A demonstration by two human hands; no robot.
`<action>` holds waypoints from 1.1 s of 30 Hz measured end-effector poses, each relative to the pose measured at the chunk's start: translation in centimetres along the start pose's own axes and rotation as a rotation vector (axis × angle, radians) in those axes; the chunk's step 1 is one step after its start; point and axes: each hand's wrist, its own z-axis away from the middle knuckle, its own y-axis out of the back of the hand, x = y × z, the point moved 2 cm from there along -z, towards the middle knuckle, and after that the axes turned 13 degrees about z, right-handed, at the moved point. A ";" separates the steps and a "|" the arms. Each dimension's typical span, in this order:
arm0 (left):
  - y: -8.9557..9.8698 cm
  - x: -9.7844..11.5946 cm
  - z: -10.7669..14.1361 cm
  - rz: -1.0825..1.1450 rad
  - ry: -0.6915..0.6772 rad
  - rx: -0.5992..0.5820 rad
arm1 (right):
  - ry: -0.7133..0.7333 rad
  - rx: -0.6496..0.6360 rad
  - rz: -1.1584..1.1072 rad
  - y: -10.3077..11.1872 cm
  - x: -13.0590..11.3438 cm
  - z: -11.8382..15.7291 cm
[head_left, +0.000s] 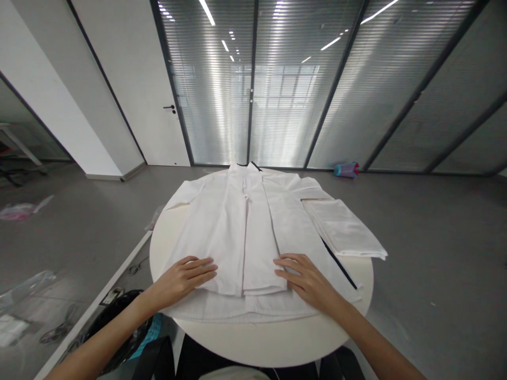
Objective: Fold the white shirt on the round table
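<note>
A white garment [222, 227] with dark trim at the collar lies spread out, front up, on a round white table [261, 343]. Its two front panels meet near the middle, and the right sleeve lies folded beside the body. My left hand [186, 277] rests flat on the lower left part of the cloth, fingers stretched out. On the lower right panel lies my right hand [303, 274], its fingers extended and slightly apart. Neither hand holds anything. A black strip [338, 262] runs along the garment's right side.
A black-lined bin [119, 327] stands on the floor at the lower left, beside a white floor strip [99, 301]. Plastic bags lie farther left. A blue and pink object [346, 169] is by the glass wall. Dark chair parts show below the table.
</note>
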 end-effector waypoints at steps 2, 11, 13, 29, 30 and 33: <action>0.4 0.6 0.2 -0.007 -0.011 0.053 | -0.025 0.085 -0.038 0.9 0.0 0.0; -1.7 3.9 0.6 0.025 -0.031 0.008 | -0.056 -0.061 -0.131 0.7 -2.4 2.3; -1.4 4.9 0.7 0.082 -0.040 0.006 | -0.056 -0.005 -0.157 1.1 -3.5 2.8; -1.9 5.5 1.4 0.249 0.146 -0.154 | 0.094 -0.124 -0.027 1.3 -4.0 3.7; -1.6 5.4 1.3 0.275 0.147 -0.162 | 0.098 -0.114 -0.050 1.4 -3.8 3.6; -0.1 4.5 0.2 0.432 0.195 -0.152 | 0.045 -0.065 -0.177 1.5 -3.0 2.8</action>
